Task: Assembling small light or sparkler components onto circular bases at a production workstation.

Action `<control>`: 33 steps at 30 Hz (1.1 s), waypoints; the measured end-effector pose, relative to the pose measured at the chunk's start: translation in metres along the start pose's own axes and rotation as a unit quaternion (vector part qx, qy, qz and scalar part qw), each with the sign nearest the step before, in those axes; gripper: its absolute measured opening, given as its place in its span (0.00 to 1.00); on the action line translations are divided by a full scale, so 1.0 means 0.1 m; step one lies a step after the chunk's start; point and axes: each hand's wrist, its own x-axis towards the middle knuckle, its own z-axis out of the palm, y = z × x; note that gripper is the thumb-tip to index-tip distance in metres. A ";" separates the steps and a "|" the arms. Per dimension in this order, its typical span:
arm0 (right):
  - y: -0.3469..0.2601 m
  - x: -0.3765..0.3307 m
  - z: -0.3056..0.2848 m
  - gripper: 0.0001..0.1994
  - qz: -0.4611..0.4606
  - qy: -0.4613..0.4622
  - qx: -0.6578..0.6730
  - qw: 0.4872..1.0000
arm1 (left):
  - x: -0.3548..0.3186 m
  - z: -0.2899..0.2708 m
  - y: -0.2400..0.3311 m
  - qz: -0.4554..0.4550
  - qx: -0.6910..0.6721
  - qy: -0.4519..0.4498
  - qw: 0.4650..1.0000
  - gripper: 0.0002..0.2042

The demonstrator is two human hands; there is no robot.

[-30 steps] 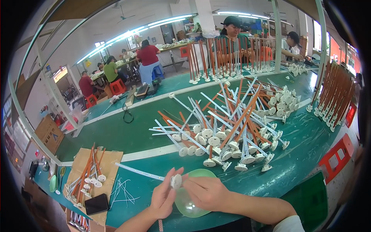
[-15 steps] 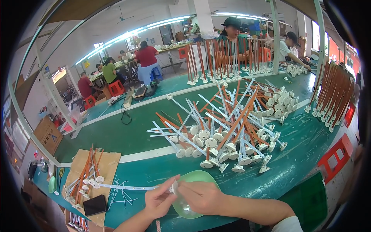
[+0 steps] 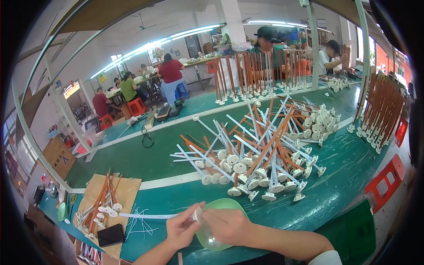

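Observation:
My left hand (image 3: 180,229) is closed round a small white round base (image 3: 197,216), held upright between thumb and fingers. From that side a narrow white LED strip (image 3: 148,216) stretches left over the table toward a cardboard sheet. My right hand (image 3: 230,226) has its fingers pinched together against the base's right side; what they hold, if anything, is hidden. Both hands are over a light green bowl (image 3: 225,203), whose inside they partly cover. Past the bowl lies a big heap of white and brown strips with white round bases (image 3: 265,172).
On the left, the cardboard sheet (image 3: 132,187) carries brown strips with bases, and a black phone (image 3: 111,235) overlaps it. Loose white wires (image 3: 140,223) lie beside it. Scissors (image 3: 73,199) are farther left. Upright strips (image 3: 380,110) line the right. Co-workers sit beyond the tables.
The head view has shifted slightly. My hands keep nearly the same hold on the base, with the right fingers a little changed. A co-worker at the far right has raised a hand.

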 end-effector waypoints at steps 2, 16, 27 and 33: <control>0.00 0.01 -0.01 0.19 -0.015 -0.011 -0.008 1.000 | 0.01 0.00 0.01 0.004 0.004 0.002 1.000 0.27; 0.00 0.02 0.00 0.20 -0.043 0.026 0.002 0.999 | -0.02 0.01 0.01 -0.009 -0.054 -0.002 0.998 0.28; -0.02 0.08 -0.01 0.09 0.048 0.076 0.119 0.989 | 0.02 -0.01 0.09 -0.016 -0.076 -0.006 0.997 0.26; 0.00 0.06 0.00 0.09 0.089 0.055 0.138 0.985 | 0.02 -0.04 0.06 -0.028 -0.095 -0.007 0.995 0.27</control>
